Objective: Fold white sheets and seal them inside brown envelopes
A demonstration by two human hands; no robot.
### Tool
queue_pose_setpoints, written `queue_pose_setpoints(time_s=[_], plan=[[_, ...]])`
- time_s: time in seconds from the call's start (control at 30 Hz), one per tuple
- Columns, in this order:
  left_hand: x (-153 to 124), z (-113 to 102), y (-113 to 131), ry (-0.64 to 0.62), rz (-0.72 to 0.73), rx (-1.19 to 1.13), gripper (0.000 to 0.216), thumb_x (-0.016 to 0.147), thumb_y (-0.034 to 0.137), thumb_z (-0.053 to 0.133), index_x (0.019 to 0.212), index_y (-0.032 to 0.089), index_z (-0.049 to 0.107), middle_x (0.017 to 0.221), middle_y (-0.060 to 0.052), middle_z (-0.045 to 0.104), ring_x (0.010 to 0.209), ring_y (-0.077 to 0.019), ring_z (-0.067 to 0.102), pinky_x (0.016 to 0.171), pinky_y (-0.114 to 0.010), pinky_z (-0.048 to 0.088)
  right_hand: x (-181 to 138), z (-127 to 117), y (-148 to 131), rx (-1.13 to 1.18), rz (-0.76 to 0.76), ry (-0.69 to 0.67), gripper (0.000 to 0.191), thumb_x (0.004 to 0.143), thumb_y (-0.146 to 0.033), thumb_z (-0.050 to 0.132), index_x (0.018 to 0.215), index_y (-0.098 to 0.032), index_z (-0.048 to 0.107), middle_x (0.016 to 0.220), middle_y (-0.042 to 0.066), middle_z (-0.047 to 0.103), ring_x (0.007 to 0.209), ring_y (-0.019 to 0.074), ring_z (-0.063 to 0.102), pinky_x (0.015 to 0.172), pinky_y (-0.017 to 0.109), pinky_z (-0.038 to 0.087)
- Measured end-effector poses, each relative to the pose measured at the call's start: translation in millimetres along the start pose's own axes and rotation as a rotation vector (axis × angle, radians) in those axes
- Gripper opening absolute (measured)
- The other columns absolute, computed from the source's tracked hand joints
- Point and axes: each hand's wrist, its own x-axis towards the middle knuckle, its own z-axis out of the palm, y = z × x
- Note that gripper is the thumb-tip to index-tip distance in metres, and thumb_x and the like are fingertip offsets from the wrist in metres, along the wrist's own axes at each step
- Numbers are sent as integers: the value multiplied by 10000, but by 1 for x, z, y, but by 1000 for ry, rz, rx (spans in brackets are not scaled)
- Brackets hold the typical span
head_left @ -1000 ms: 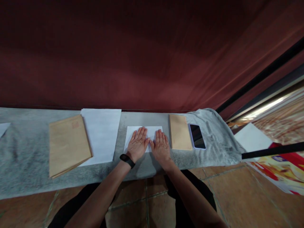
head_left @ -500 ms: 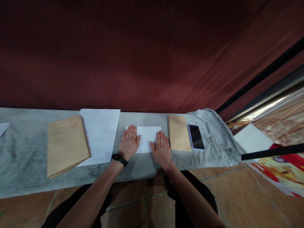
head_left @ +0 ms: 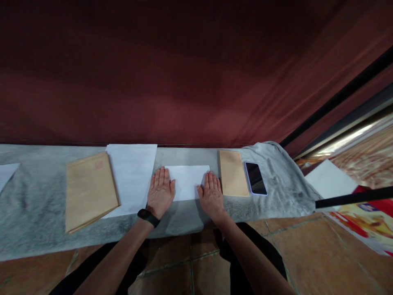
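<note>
A white sheet of paper (head_left: 187, 183), oblong and perhaps folded, lies flat on the grey cloth in front of me. My left hand (head_left: 161, 191) rests flat over its left end, fingers stretched away from me; a black band circles that wrist. Over the paper's right end lies my right hand (head_left: 211, 194), also flat with its fingers straight. Close to the right hand is a small brown envelope (head_left: 233, 173). Left of my left hand are large white sheets (head_left: 132, 176), partly covered by big brown envelopes (head_left: 92, 190).
A phone (head_left: 256, 178) lies right of the small envelope. Grey cloth (head_left: 37, 213) covers the bench, with a dark red curtain (head_left: 184, 82) behind. Another white paper (head_left: 6, 174) shows at the far left. Beyond the right end are a black bar (head_left: 353, 198) and a colourful box (head_left: 368, 221).
My left hand has slid left along the paper, baring more of its left part. My right hand stays on the right end. The whole view has shifted slightly.
</note>
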Motion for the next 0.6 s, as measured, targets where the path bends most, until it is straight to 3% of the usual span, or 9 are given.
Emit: queue_pose_setpoints(time_s=[0.2,0.37,0.6], plan=[[-17,-8,26,-199,258,19,561,1011,295,311,1547,173,427,1632,-76,379,1551,-273,251,1274,-511,184,-4,-3,-20,93,-232,-136,500,1080,-332,352,1546,-168,427,1633,101,372,1514,240,340,1244,467,276],[-21,-5,23,-170,155,76,589,1021,353,315,1541,92,409,1634,-169,347,1542,-297,273,1264,-530,177,-4,-5,-19,50,-170,-107,518,1072,-360,400,1543,-146,429,1642,141,340,1513,273,341,1228,481,288],[-14,-4,2,-60,45,32,620,1002,384,341,1496,22,435,1590,-252,392,1493,-370,360,1190,-556,332,-1,-2,-2,-6,-38,-45,594,1045,-380,450,1541,-55,404,1616,233,347,1486,345,368,1181,530,328]])
